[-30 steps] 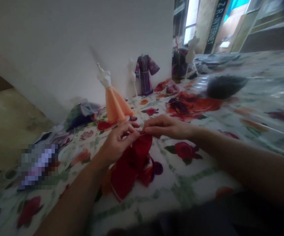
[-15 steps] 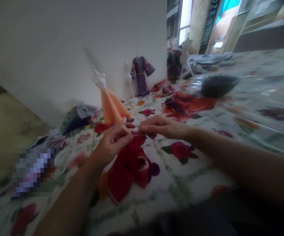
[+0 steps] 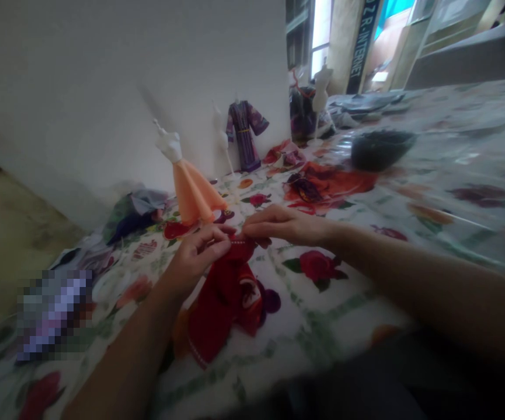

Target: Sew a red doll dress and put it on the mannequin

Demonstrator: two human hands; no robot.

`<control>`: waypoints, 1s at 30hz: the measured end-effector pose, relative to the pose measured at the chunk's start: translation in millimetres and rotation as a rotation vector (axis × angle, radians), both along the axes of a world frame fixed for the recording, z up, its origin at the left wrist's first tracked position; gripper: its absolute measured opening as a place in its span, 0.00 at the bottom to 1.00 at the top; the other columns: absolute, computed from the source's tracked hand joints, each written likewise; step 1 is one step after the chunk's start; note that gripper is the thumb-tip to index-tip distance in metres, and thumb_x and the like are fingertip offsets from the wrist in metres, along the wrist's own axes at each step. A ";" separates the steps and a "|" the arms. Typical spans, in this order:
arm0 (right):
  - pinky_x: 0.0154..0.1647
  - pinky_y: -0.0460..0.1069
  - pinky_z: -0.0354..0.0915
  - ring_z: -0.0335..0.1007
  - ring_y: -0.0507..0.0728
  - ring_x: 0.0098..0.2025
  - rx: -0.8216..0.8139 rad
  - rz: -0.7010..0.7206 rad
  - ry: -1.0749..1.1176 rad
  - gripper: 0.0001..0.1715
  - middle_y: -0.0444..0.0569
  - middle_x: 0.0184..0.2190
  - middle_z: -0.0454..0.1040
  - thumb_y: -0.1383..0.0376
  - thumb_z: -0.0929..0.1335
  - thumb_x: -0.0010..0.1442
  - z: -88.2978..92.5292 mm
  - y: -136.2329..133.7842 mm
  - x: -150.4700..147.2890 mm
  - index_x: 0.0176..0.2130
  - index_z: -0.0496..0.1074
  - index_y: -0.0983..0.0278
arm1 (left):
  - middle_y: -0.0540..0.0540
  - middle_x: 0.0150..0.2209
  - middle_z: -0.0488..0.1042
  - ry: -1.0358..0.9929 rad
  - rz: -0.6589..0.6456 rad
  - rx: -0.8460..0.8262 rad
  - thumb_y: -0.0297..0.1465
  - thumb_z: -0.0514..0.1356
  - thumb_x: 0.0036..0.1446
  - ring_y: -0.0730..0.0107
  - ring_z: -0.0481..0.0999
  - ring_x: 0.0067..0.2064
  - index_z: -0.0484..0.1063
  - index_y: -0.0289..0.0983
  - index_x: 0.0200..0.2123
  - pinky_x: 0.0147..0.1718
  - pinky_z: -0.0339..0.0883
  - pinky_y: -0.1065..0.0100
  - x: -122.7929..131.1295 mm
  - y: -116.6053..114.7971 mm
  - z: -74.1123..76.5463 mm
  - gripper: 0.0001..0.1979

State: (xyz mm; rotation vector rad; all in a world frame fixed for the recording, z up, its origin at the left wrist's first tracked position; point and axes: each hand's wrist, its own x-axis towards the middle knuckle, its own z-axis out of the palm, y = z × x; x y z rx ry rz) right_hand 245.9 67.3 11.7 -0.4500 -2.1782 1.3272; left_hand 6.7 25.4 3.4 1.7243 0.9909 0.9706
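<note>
A small red cloth garment (image 3: 217,309) with white dotted trim along its edges lies on the flowered tablecloth (image 3: 305,315). My left hand (image 3: 197,251) pinches the left end of its upper trimmed edge between thumb and fingers. On the other end of that edge, the bent fingers of my right hand (image 3: 278,224) grip the cloth, their tips partly hidden. A patterned patch and a dark purple round piece (image 3: 272,301) show at the garment's right side. Just beyond my hands stands a small white dress form (image 3: 169,144) wearing an orange skirt (image 3: 193,192).
A purple doll-sized robe (image 3: 244,137) stands by the wall beside a bare white form (image 3: 220,137). Orange-red cloth (image 3: 340,178) and a dark bowl-like object (image 3: 381,150) lie to the right. Folded fabrics (image 3: 136,210) are heaped at the left edge.
Both hands have shifted slightly along the trimmed edge, and more of the white-dotted trim shows between them. The whole view has drifted a little, so the scene sits further left.
</note>
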 end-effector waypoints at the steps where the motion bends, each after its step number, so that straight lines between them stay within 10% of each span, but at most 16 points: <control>1: 0.31 0.45 0.59 0.61 0.49 0.30 -0.007 -0.001 -0.010 0.20 0.43 0.27 0.68 0.54 0.65 0.70 0.0 -0.1 0.1 0.35 0.74 0.66 | 0.44 0.53 0.74 0.003 0.004 0.005 0.37 0.65 0.61 0.51 0.69 0.60 0.75 0.39 0.30 0.58 0.61 0.55 -0.5 0.2 -0.1 0.09; 30: 0.30 0.46 0.53 0.56 0.48 0.29 -0.026 0.073 0.031 0.17 0.41 0.26 0.65 0.56 0.70 0.65 -6.5 3.4 -3.9 0.32 0.72 0.67 | 0.43 0.52 0.74 0.083 -0.027 0.123 0.39 0.60 0.66 0.55 0.69 0.60 0.73 0.39 0.32 0.62 0.55 0.55 -0.6 -3.4 9.3 0.13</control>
